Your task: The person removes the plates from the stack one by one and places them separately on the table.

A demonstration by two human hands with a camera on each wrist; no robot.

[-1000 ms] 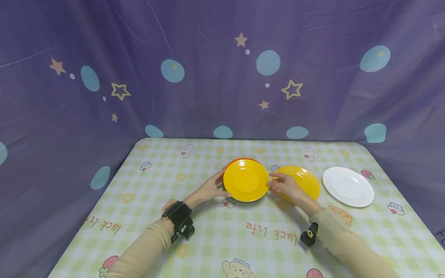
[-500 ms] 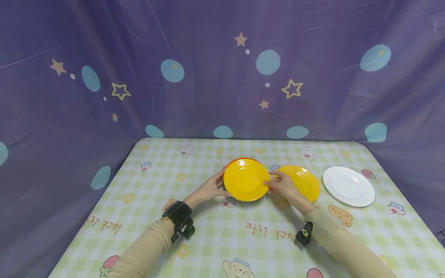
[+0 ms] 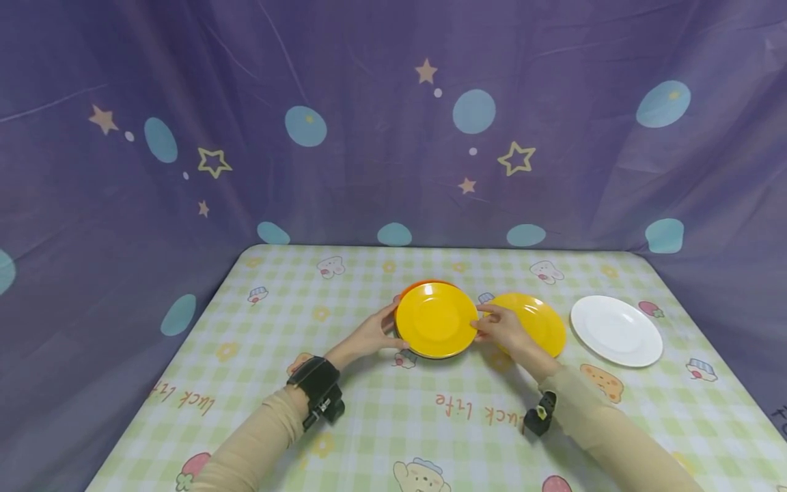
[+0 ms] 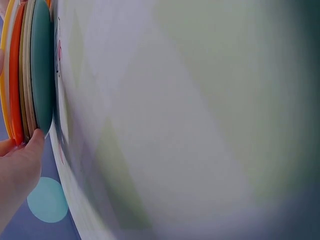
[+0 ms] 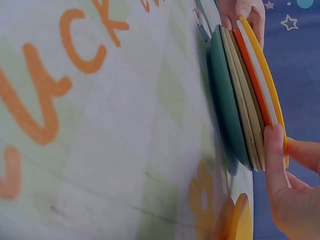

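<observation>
A stack of plates sits in the middle of the table, a yellow plate (image 3: 435, 320) uppermost. In the right wrist view the layers below show at their edges: a white plate (image 5: 261, 70), an orange plate (image 5: 250, 62), several brown and beige plates (image 5: 242, 87), and a teal plate (image 5: 226, 95) lowest. My left hand (image 3: 369, 335) grips the stack's left side, thumb at the near rim and fingers at the far rim. My right hand (image 3: 505, 331) pinches the top yellow plate's right rim, thumb on its upper face, one finger against the edges below.
Right of the stack lies another yellow plate (image 3: 541, 324), partly behind my right hand. Farther right is a white plate (image 3: 616, 331). A checked tablecloth (image 3: 270, 355) covers the table, and a purple curtain (image 3: 381, 184) hangs behind and at the sides.
My right hand and wrist have shifted slightly left and closer against the stack's rim. The left hand and the plates stay practically where they were.
</observation>
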